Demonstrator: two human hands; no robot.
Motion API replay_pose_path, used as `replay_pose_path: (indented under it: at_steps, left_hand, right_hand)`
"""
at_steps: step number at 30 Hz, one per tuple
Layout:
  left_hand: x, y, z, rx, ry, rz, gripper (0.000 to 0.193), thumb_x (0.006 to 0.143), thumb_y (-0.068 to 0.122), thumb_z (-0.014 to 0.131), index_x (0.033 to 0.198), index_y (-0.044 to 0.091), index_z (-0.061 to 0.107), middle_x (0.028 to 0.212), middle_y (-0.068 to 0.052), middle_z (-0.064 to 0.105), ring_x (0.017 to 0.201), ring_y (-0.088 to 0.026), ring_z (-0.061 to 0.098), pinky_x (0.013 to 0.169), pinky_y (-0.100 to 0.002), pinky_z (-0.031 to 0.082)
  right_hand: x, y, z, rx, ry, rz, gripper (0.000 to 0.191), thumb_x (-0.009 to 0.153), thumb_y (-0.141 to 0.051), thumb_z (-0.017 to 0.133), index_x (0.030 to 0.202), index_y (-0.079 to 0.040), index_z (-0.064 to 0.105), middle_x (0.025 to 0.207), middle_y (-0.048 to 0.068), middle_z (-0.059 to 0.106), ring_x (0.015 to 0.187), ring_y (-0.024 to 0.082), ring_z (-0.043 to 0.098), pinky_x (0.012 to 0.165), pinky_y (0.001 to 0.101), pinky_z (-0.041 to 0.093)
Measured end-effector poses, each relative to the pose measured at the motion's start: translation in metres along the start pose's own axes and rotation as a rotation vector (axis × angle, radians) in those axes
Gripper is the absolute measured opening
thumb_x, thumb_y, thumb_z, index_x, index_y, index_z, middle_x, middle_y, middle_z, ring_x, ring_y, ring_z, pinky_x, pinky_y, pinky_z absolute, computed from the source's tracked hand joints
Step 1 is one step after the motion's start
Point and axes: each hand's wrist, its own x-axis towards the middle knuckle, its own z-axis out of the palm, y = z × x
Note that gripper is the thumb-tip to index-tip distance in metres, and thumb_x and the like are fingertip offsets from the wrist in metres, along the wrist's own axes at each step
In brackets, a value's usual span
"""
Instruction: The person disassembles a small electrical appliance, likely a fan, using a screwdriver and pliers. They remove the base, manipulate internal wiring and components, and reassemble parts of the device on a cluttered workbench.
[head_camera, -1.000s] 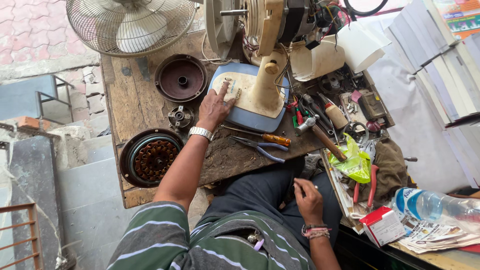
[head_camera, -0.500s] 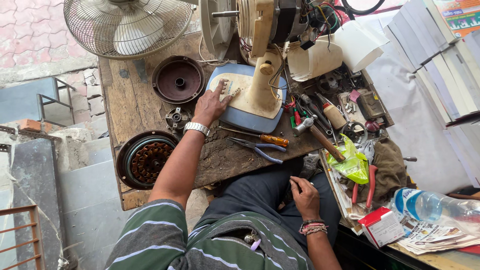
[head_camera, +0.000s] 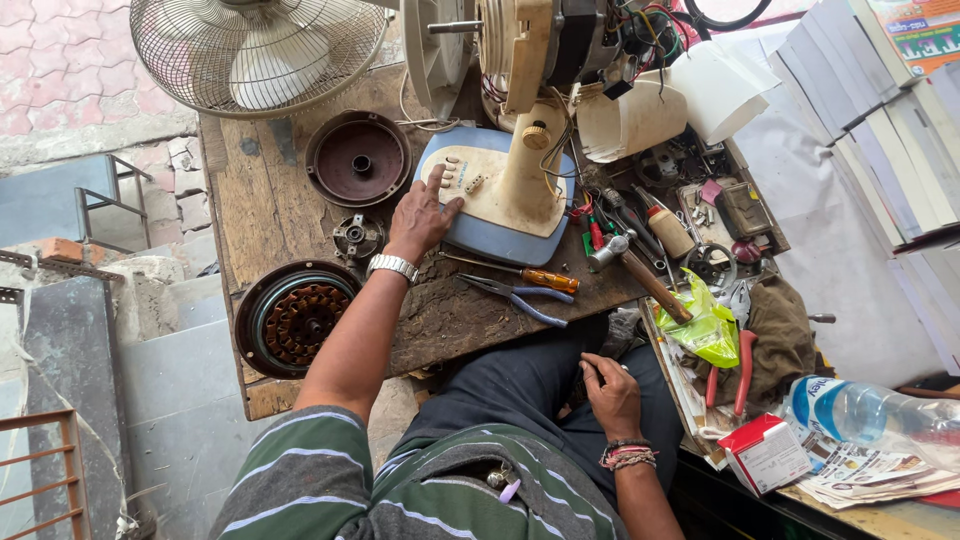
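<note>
Hands: left hand (head_camera: 420, 215) lies flat, fingers spread, on the blue-and-cream fan base (head_camera: 500, 205) mid-surface, gripping nothing. Left of it: motor winding (head_camera: 298, 320), dark round cover (head_camera: 357, 160). Just right of the wrist: screwdriver (head_camera: 520, 273), pliers (head_camera: 520, 297). Right hand (head_camera: 610, 395) rests loosely curled on the lap, empty.

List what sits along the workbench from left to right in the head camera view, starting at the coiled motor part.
Coiled motor part → left hand → fan base → hammer → yellow-green bag → red-handled pliers → plastic bottle.
</note>
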Motion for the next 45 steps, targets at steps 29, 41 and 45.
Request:
replay_pose_path:
  at_steps: [29, 41, 45]
  left_hand:
    - [0.032, 0.009, -0.045, -0.041, -0.404, -0.021, 0.097, 0.081, 0.051, 0.074, 0.159, 0.023, 0.025, 0.127, -0.024, 0.065, 0.097, -0.041, 0.077, 0.089, -0.047, 0.062]
    - [0.035, 0.010, -0.042, 0.037, -0.364, 0.079, 0.099, 0.080, 0.054, 0.079, 0.158, 0.020, 0.029, 0.120, -0.029, 0.068, 0.108, -0.044, 0.070, 0.098, -0.046, 0.056]
    - [0.037, 0.008, -0.039, 0.068, -0.337, 0.105, 0.108, 0.080, 0.056, 0.080, 0.162, 0.016, 0.021, 0.121, -0.033, 0.066, 0.115, -0.044, 0.065, 0.102, -0.045, 0.052]
  right_hand:
    - [-0.001, 0.002, 0.002, -0.016, -0.014, 0.018, 0.016, 0.091, -0.014, 0.072, 0.103, -0.005, 0.077, 0.099, 0.011, 0.078, 0.090, 0.028, 0.075, 0.077, 0.0365, 0.060]
    - [-0.001, 0.001, 0.001, -0.019, -0.017, 0.021, 0.016, 0.091, -0.014, 0.073, 0.103, -0.006, 0.077, 0.100, 0.012, 0.077, 0.090, 0.028, 0.075, 0.076, 0.0374, 0.060]
    - [-0.001, 0.000, 0.001, -0.007, -0.010, 0.029, 0.015, 0.090, -0.015, 0.073, 0.103, -0.007, 0.078, 0.099, 0.011, 0.078, 0.090, 0.028, 0.075, 0.076, 0.0371, 0.060]
